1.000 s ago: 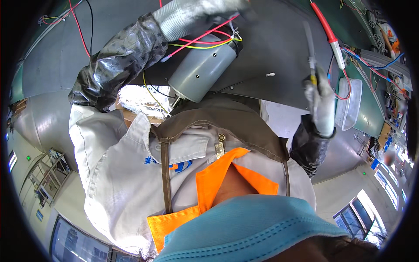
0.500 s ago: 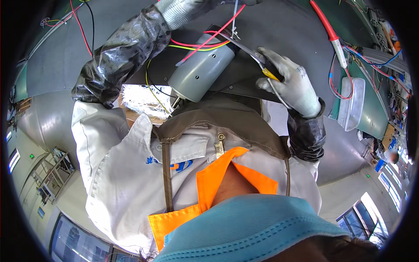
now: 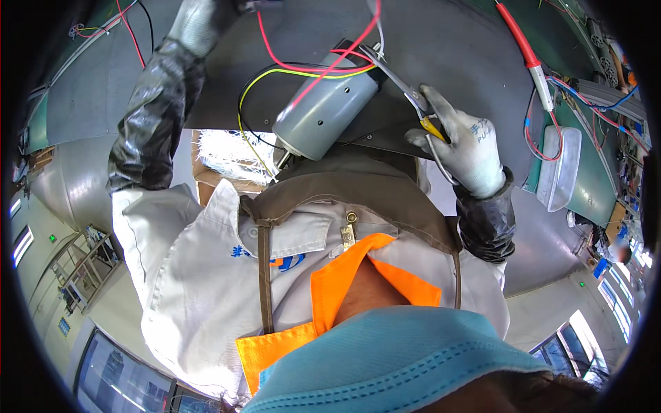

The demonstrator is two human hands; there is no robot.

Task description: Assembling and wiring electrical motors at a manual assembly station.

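A grey cylindrical motor (image 3: 318, 113) lies tilted on the dark work surface, its shaft toward my body. Red wires (image 3: 323, 80), a black wire and a yellow-green wire (image 3: 265, 74) cross its far end. A thin white cable tie (image 3: 379, 43) stands up there. My right hand (image 3: 463, 141), in a white glove, is closed around scissors (image 3: 406, 89) with a yellow handle part. Their blades reach toward the cable tie and wires. At the top edge is my gloved left hand (image 3: 206, 24); a red wire runs up to its fingertips, which are dark and partly cut off.
A box with white shredded filling (image 3: 231, 155) sits below the work surface's near edge. To the right are a red-and-white handheld tool (image 3: 527, 51) with a cord and a pale, oblong tray (image 3: 559, 168). Another person (image 3: 620, 253) is far right.
My left hand has moved left and up, away from the cable tie. A red wire now bends toward its fingertips. The scissors and motor have shifted slightly in view.
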